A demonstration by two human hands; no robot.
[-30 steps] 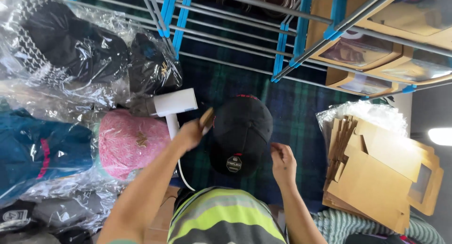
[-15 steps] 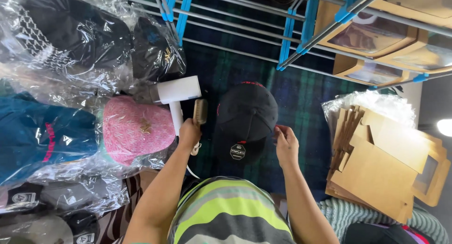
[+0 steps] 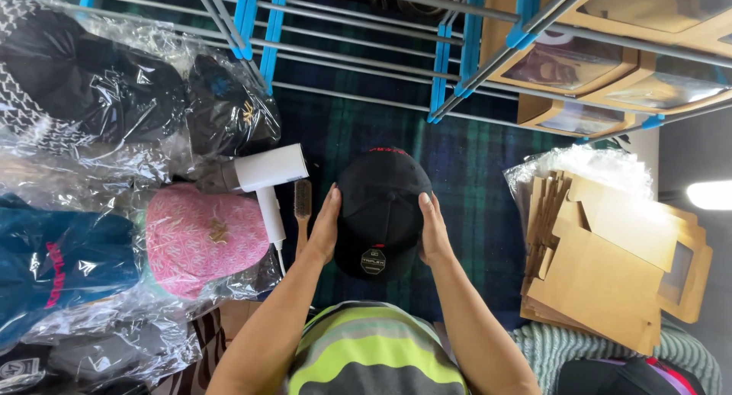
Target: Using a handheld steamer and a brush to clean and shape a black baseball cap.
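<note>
A pink cap in plastic wrap (image 3: 204,239), a white hair dryer (image 3: 267,178) and a wooden brush (image 3: 303,204) lie left. Left hand (image 3: 326,227) and right hand (image 3: 433,231) grasp the black cap (image 3: 379,212) between them, above the plaid blanket (image 3: 473,174). Flat cardboard boxes (image 3: 610,258) lie right.

A round sticker label (image 3: 373,261) sits on the black cap's brim. Clear plastic bags (image 3: 114,128) lie at left; flat brown cardboard boxes (image 3: 602,265) are stacked at right.

Both my forearms reach forward, roughly parallel. Left hand (image 3: 326,229) and right hand (image 3: 433,231) face each other, palms inward, fingers straight, pressing inward.
</note>
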